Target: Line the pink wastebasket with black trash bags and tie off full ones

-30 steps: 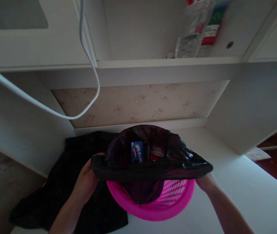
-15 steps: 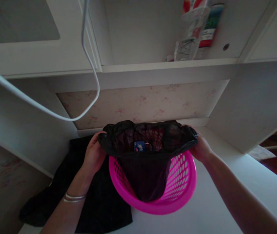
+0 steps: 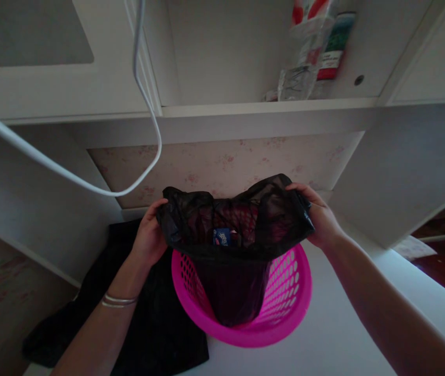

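Observation:
A thin black plastic bag (image 3: 230, 292) hangs down into a pink basket (image 3: 246, 337) with holes in its wall. My left hand (image 3: 150, 235) grips the left edge of the bag's mouth, and my right hand (image 3: 318, 216) grips the right edge, so the opening is stretched wide between them. Through the opening I see a small dark blue packet (image 3: 222, 237) with white lettering and something reddish with a grid pattern behind it. The fingertips of both hands are partly hidden behind the plastic. Two silvery bangles sit on my left wrist.
Black cloth (image 3: 160, 324) lies left of the basket on the white desktop (image 3: 324, 313). A white cable (image 3: 144, 172) loops down at the upper left. Above, a shelf (image 3: 226, 110) holds a clear plastic bottle (image 3: 301, 68) and a green-and-red container (image 3: 336, 47).
My right hand has risen a little, lifting the right side of the bag's rim. The left hand keeps its hold, and the view has shifted slightly.

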`<state>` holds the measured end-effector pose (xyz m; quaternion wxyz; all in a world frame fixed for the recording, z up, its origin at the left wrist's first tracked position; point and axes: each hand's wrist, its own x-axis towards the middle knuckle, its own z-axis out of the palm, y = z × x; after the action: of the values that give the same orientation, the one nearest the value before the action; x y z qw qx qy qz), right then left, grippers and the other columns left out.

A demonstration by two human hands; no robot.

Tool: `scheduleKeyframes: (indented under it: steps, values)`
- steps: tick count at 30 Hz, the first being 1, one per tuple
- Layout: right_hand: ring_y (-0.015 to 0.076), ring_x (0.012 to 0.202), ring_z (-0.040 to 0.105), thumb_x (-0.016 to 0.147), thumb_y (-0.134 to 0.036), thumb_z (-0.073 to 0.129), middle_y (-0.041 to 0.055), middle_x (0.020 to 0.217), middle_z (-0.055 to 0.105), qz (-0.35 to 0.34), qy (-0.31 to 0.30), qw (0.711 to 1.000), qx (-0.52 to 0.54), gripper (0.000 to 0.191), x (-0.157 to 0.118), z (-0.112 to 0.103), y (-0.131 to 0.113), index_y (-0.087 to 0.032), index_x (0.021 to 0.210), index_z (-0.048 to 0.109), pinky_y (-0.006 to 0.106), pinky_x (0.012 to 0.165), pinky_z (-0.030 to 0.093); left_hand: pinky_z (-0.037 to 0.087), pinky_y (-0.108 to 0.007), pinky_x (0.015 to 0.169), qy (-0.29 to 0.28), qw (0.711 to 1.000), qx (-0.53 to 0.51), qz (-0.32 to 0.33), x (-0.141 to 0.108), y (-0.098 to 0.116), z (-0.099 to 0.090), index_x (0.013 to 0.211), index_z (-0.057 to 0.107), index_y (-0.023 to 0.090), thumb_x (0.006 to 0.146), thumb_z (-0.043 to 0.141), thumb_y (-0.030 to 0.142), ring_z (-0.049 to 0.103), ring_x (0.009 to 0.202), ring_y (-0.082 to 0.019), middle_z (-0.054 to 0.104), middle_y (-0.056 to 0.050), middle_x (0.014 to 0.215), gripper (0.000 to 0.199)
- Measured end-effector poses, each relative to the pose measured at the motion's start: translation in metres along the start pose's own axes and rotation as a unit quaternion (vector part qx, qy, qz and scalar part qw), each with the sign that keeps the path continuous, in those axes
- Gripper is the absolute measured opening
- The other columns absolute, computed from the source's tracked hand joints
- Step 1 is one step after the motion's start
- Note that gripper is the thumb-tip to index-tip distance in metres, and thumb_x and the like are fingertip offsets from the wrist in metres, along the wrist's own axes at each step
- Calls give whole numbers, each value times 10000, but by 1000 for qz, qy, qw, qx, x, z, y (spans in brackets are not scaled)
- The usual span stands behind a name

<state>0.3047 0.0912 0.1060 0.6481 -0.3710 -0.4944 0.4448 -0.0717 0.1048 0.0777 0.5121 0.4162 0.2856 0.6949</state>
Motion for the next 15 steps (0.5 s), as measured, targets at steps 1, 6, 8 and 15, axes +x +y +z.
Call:
scheduleKeyframes:
  steps: [1, 6, 8, 15]
  values:
    - [155, 585, 668, 737, -272, 763, -40, 822, 768, -4, 0, 1000, -2, 232, -1, -1, -1, -328, 961, 742, 257, 495, 536, 572, -244, 611, -2, 1000, 0, 2, -1, 0, 0, 974, 763, 278, 692, 912, 255, 715, 686, -153, 793, 20, 878, 319]
    - [144, 529, 639, 752, -259, 764, -43, 792, 759, -21, -5, 1000, -8, 226, -11, -9, -6, -329, 966, 747, 245, 454, 506, 559, -230, 588, -3, 1000, 5, 6, -5, 3, -2, 935, 761, 275, 680, 915, 250, 703, 661, -144, 784, 30, 853, 299]
    - [140, 515, 628, 758, -262, 767, -44, 782, 753, -28, -6, 1000, -12, 228, -13, -11, -8, -332, 974, 743, 242, 447, 496, 555, -221, 579, -2, 1000, 8, 5, -5, 6, -2, 907, 757, 267, 670, 918, 261, 699, 659, -140, 785, 29, 868, 286]
    - [158, 619, 678, 746, -269, 760, -38, 827, 764, 15, -26, 999, -35, 270, -4, 3, -5, -319, 1010, 739, 269, 558, 549, 532, -224, 529, -1, 999, 44, -21, -6, 3, 1, 914, 772, 237, 652, 895, 238, 671, 600, -145, 773, 1, 801, 290]
